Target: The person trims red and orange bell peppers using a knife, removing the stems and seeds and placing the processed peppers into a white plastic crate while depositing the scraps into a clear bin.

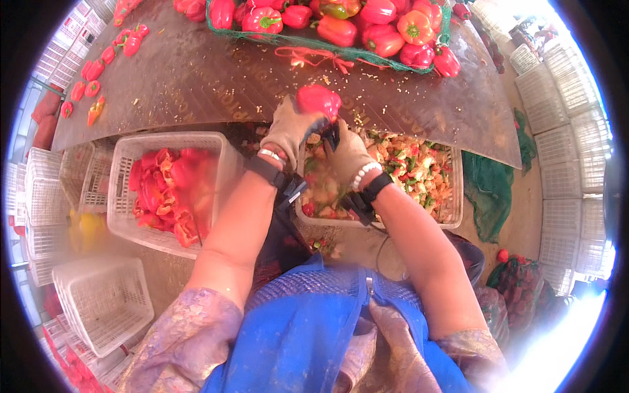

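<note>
My gloved left hand [291,128] is closed around a red bell pepper [318,101] just past the near edge of the brown table [206,88]. Against the pepper's lower right side is my gloved right hand [345,152]; its fingertips are dark and partly hidden, so whether it holds anything is unclear. Below my right hand is a plastic crate [457,196] of pepper cores and green stem scraps. To the left, another plastic crate [169,139] holds opened red pepper pieces [156,182]. Whole peppers fill a green mesh net [314,41] on the table.
Loose small red peppers [94,70] lie on the table's left. Stacked white crates [98,304] stand at lower left, and more crates [560,147] line the right side. Green netting [489,196] and filled mesh sacks [516,290] are on the floor at right.
</note>
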`<action>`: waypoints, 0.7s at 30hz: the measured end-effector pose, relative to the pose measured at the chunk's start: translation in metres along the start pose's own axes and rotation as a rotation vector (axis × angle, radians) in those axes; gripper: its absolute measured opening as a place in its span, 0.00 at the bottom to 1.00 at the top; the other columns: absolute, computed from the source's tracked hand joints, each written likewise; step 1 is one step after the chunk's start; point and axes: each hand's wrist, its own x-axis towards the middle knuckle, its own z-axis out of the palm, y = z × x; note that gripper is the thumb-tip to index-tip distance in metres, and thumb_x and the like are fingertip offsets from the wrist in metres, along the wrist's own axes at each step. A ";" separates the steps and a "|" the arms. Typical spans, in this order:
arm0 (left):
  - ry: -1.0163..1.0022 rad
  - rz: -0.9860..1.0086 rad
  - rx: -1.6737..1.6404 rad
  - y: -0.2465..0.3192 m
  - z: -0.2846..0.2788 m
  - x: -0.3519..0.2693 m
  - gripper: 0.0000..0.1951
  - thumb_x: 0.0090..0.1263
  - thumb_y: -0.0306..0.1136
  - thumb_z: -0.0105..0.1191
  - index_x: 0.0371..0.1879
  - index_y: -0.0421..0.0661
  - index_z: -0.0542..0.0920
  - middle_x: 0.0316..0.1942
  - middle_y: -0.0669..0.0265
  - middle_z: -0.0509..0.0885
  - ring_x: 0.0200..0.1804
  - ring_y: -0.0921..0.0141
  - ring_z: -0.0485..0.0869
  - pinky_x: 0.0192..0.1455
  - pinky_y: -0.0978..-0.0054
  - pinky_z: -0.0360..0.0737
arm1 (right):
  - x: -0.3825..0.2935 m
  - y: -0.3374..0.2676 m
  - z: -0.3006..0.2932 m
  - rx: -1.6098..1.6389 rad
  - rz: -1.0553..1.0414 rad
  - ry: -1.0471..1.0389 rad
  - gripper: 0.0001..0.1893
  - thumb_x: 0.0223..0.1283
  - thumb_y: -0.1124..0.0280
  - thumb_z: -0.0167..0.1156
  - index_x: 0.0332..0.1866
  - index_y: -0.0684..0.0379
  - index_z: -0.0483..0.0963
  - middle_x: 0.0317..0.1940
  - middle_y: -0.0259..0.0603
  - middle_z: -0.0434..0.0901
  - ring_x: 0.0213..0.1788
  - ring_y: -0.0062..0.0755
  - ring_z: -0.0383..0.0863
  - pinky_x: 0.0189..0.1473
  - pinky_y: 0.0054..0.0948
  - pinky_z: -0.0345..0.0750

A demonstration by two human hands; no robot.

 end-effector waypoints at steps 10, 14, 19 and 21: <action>-0.277 0.255 -0.258 -0.035 -0.001 0.036 0.14 0.64 0.36 0.56 0.41 0.38 0.83 0.38 0.55 0.85 0.39 0.64 0.84 0.43 0.72 0.82 | 0.027 0.029 -0.006 0.451 -0.222 -0.147 0.19 0.64 0.64 0.58 0.56 0.61 0.71 0.41 0.51 0.78 0.46 0.49 0.79 0.49 0.35 0.77; -0.344 -0.176 -1.003 -0.002 -0.008 0.010 0.05 0.61 0.29 0.55 0.30 0.41 0.81 0.30 0.65 0.82 0.35 0.71 0.81 0.41 0.74 0.78 | 0.026 0.045 -0.014 1.250 0.193 -0.383 0.15 0.67 0.62 0.54 0.52 0.60 0.74 0.28 0.37 0.77 0.28 0.31 0.77 0.31 0.27 0.77; -0.567 0.052 -1.292 -0.015 0.009 0.019 0.10 0.63 0.31 0.53 0.40 0.40 0.81 0.38 0.58 0.84 0.41 0.63 0.84 0.47 0.67 0.84 | 0.049 0.071 -0.008 0.987 0.025 0.034 0.16 0.68 0.60 0.54 0.51 0.61 0.74 0.28 0.36 0.77 0.26 0.26 0.76 0.24 0.27 0.74; -0.665 -0.138 -1.559 -0.023 0.009 0.021 0.10 0.64 0.30 0.53 0.42 0.40 0.80 0.41 0.57 0.84 0.43 0.62 0.84 0.50 0.65 0.84 | 0.043 0.043 -0.025 0.893 0.175 0.102 0.17 0.66 0.59 0.56 0.50 0.62 0.73 0.29 0.38 0.78 0.28 0.29 0.78 0.26 0.30 0.76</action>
